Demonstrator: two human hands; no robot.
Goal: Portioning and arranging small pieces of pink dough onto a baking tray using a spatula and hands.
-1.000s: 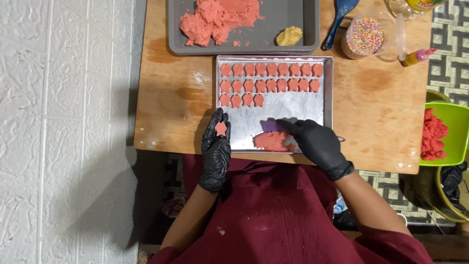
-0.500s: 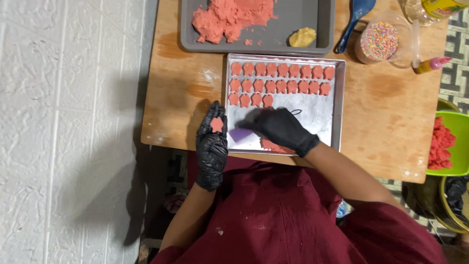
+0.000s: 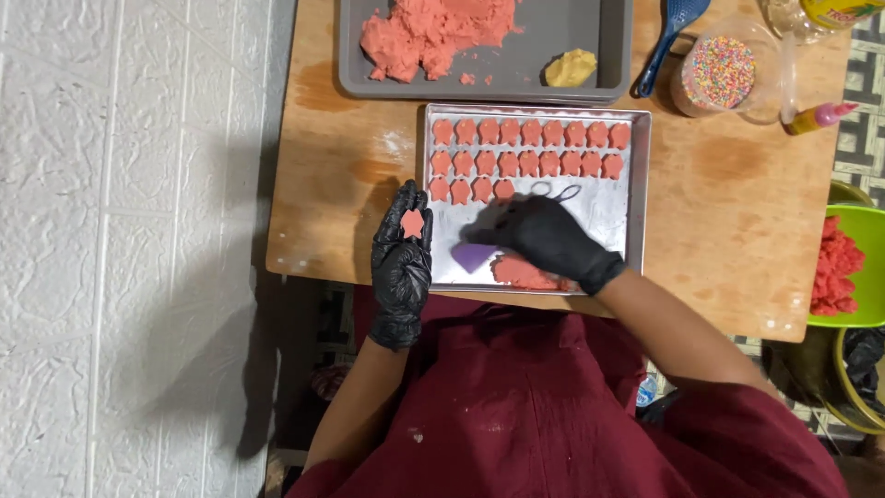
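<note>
A person in black gloves worked over a silver baking tray (image 3: 636, 198) on a small wooden table (image 3: 341, 175). The left hand (image 3: 402, 263) lay flat and open, palm up, at the tray's left edge, with a single pink star-shaped dough piece (image 3: 412, 222) resting on the fingers. The right hand (image 3: 551, 238) was closed around a purple cutter (image 3: 473, 255), beside a flattened patch of pink dough (image 3: 521, 271) at the tray's near edge. Three rows of matching pink cut-outs (image 3: 530, 149) filled the tray's far part, the third row only partly filled. Beyond it stood a grey tray (image 3: 616, 37) holding a pink dough mound (image 3: 429, 32), and a tub of coloured sprinkles (image 3: 721, 71)
</note>
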